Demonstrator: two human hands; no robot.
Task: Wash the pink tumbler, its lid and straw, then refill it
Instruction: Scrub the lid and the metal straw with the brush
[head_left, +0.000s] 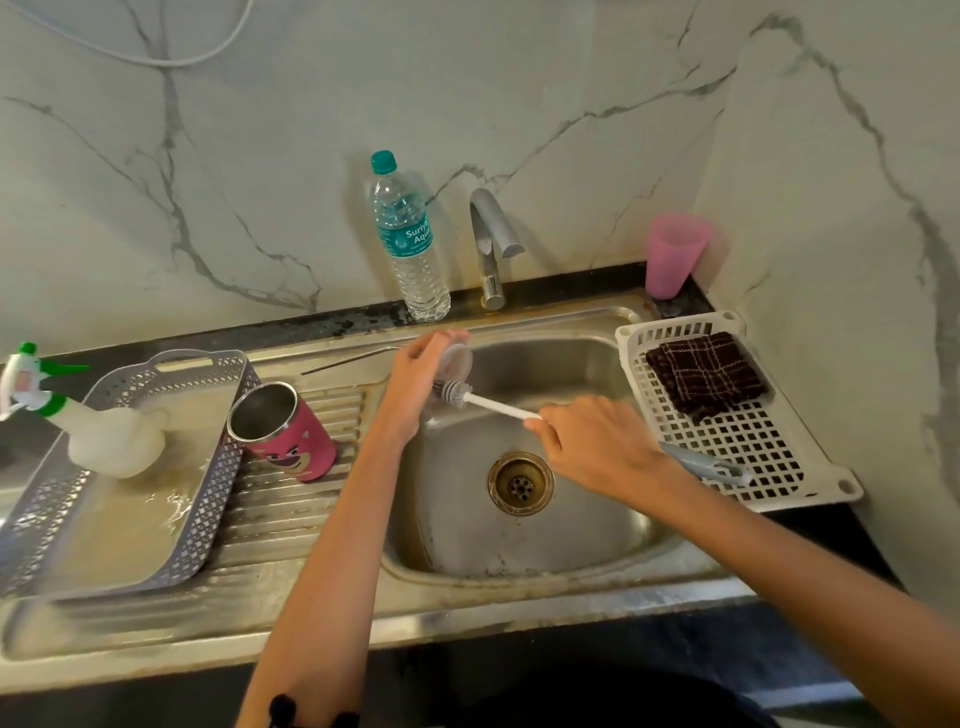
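1. Right grip (597, 441): pinches white brush (498, 407) handle over sink (519, 551).
2. Left grip (421, 374): holds lid (458, 358); bristles just under it.
3. Pink tumbler (291, 436): lidless, tilted on drainboard, leaning on grey tray (218, 499).
4. Straw (353, 358): lies on sink rim behind.

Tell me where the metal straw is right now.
In the head view the metal straw lies flat on the sink's back ledge, behind the pink tumbler and just left of the left hand.
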